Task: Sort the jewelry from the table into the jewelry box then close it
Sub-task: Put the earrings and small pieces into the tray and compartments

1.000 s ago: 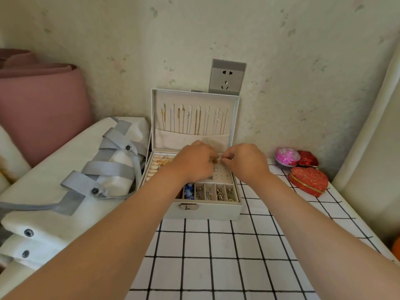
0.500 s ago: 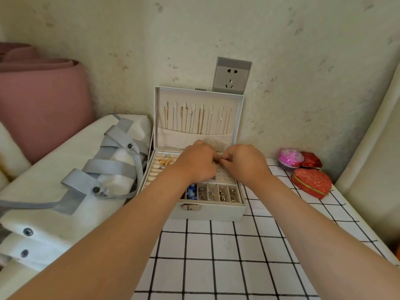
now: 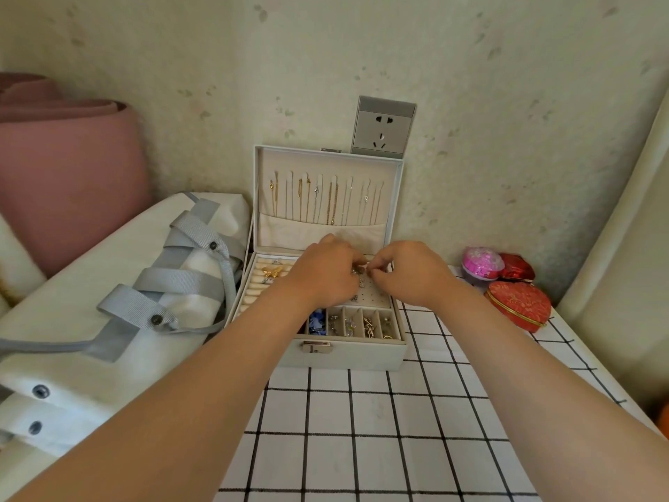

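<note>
**Both hands still working one small piece over the stud panel**

Head view: the pale grey leatherette jewelry box [image 3: 347, 353] is sitting open at the back of the bench covered in white cloth with a black grid [image 3: 362, 429]. Its lid [image 3: 257, 197] is standing upright against the wall, with thin gold and silver necklaces [image 3: 325, 201] hanging inside it.

The left hand [image 3: 325, 273] and right hand [image 3: 409, 273] are meeting above the box's perforated cream earring panel [image 3: 376, 295]. Each grip is narrow, with fingertips pinching together on a small metal piece [image 3: 362, 270] held between the two hands. It is too small to tell whether it is a stud, a backing or both.

Compared with a second ago, almost nothing is changing. Both hands are staying over the same panel, and only the head is shifting a little. That suggests fiddly seating work, probably pushing a stud into a hole, rather than a fresh pick-up.

Inside the box, a gold butterfly ornament [image 3: 271, 273] is lying on the ring rolls at the left, and the row of small front compartments [image 3: 369, 322] is holding mixed pieces. With the lid up and the silver latch [image 3: 316, 347] unfastened, the closing step is still waiting.

Left of the box a white bag with grey straps [image 3: 108, 284] is lying. To the right is a red heart-shaped tin [image 3: 517, 306].
</note>
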The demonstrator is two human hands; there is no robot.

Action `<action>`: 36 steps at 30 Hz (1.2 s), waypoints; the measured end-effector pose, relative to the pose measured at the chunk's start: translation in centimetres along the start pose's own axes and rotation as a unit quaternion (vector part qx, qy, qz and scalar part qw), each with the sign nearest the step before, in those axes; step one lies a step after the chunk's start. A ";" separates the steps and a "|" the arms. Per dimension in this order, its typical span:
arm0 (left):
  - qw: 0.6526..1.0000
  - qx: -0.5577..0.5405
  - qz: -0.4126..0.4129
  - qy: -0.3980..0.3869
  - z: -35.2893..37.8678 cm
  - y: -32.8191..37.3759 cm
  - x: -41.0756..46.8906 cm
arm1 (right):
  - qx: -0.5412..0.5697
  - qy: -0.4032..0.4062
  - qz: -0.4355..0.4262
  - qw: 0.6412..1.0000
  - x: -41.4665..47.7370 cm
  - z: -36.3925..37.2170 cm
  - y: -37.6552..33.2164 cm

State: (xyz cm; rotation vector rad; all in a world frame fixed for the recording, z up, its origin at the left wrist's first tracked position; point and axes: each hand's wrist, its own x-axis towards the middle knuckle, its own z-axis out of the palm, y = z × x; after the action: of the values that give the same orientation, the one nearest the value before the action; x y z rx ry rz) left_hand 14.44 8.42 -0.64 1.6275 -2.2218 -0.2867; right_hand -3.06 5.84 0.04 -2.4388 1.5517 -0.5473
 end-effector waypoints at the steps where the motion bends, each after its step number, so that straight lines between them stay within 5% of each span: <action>1: 1.000 -0.001 0.002 -0.004 -0.1 0.0 0.0 | 0.014 -0.009 0.009 1.000 0.1 -0.1 0.2; 14: 0.998 0.066 0.023 -0.002 -0.8 1.5 -0.5 | 0.067 0.007 0.011 0.998 -0.3 0.0 0.8; 25: 0.994 -0.045 0.084 0.055 1.3 10.0 -3.4 | 0.070 -0.009 0.090 0.993 -9.4 -6.6 6.1; 36: 0.994 -0.048 0.087 -0.053 8.2 18.0 -5.5 | 0.071 -0.117 0.177 0.975 -19.1 -9.2 12.5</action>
State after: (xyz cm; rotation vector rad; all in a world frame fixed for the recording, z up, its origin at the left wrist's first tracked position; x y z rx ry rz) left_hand -3.22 18.80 -2.28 1.3896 -2.3711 -0.4330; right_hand -24.48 17.96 0.07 -1.9761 1.7217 -0.2819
